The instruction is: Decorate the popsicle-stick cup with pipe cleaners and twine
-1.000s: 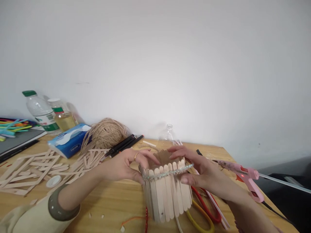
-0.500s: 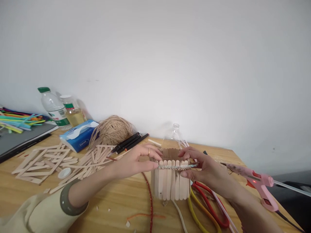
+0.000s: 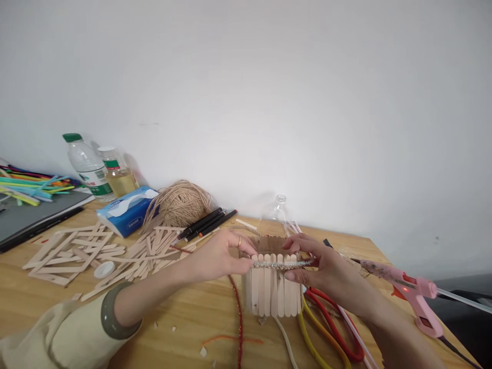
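Observation:
A small box of upright craft sticks (image 3: 265, 294) stands on the wooden table in front of me. A glittery silver trim cord (image 3: 274, 265) runs across its front, just below the rounded stick tops. My left hand (image 3: 230, 255) is closed at the front left corner, thumb on the cord's left end and fingers over the rim. At the right corner, my right hand (image 3: 317, 264) is closed with its thumb on the front sticks below the cord and its fingers over the rim. The box's inside is mostly hidden.
Right of the box lies a pink glue gun (image 3: 415, 292). Red-handled scissors (image 3: 351, 351) are near my right wrist. Loose craft sticks (image 3: 77, 253), a twine ball (image 3: 184, 202), black markers (image 3: 207, 224), a tissue pack (image 3: 128, 210) and bottles (image 3: 90, 166) fill the left side.
Both hands keep nearly the same hold on the box and cord. The whole view has shifted slightly; nothing has been let go.

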Demonstrator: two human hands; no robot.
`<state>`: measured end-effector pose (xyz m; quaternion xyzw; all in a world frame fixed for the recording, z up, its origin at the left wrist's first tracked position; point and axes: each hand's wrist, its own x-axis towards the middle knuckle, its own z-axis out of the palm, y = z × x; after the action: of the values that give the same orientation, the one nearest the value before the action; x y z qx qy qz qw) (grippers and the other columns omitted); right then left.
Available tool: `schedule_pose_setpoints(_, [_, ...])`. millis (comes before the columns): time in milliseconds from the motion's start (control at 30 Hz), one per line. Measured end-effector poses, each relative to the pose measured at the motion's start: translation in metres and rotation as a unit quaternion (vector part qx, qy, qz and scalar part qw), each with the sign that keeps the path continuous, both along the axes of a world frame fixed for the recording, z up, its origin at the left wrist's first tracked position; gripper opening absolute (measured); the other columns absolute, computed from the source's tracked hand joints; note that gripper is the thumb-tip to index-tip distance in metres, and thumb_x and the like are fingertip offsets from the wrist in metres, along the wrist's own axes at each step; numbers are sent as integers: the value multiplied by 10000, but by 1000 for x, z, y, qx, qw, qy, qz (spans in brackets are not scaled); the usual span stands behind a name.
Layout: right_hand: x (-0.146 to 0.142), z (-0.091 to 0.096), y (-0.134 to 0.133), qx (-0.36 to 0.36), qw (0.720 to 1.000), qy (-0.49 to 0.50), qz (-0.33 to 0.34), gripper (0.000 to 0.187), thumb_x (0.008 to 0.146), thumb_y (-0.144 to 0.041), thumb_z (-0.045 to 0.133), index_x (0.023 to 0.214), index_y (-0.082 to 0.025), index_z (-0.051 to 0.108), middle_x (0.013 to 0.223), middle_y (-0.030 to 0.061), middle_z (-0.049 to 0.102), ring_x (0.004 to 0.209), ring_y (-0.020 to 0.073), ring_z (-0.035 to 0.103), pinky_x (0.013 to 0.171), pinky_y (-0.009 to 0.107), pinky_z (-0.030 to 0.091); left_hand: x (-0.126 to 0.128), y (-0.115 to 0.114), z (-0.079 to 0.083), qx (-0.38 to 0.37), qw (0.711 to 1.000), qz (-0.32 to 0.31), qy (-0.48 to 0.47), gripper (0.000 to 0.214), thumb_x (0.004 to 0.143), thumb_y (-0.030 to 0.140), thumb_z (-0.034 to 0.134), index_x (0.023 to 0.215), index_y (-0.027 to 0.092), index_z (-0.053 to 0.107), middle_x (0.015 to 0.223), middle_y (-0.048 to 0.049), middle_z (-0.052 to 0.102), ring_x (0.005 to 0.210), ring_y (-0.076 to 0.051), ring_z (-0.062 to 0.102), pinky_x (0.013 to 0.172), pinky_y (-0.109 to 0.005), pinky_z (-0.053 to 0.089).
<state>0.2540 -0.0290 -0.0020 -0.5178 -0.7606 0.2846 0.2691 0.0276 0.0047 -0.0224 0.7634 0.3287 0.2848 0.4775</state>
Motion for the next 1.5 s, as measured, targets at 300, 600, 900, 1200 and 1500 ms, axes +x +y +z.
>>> schedule_pose_setpoints(300, [0,1,-1,-28,1000,2,-1,182,689,-358,672,745,-219,570,997,23,606,941,214,561,712,295,442,2,-2,3,6,999,1,32,179,669,176,584,780,114,711,889,-72,681,874,-204,592,798,-308,433])
schedule_pose_setpoints(600, [1,0,0,-71,997,33,10,239,681,-399,691,783,-221,567,1022,19,580,982,212,541,775,291,428,-3,1,1,-24,999,-22,-15,248,771,270,496,796,135,702,872,-59,677,895,-203,577,832,-312,411])
schedule_pose_setpoints(900, [-1,-1,-3,1,1000,27,-10,249,681,-391,703,856,-238,612,1163,34,543,1036,216,542,804,312,455,3,-7,5,19,997,-45,67,131,684,260,673,722,141,632,767,4,597,779,-155,530,737,-257,391])
schedule_pose_setpoints(1200, [10,8,-31,179,981,20,-75,186,810,-345,605,983,-279,610,1065,35,575,820,159,606,704,302,528,5,-7,-1,48,993,38,96,171,668,295,703,750,146,679,824,-20,685,889,-217,567,870,-348,410])
schedule_pose_setpoints(1500, [43,-4,-104,327,820,108,-457,138,791,-365,576,742,-236,570,739,13,588,796,210,587,765,340,466,1,-1,-19,255,963,91,9,152,680,296,706,784,185,698,751,-11,722,703,-170,637,1129,-515,86])
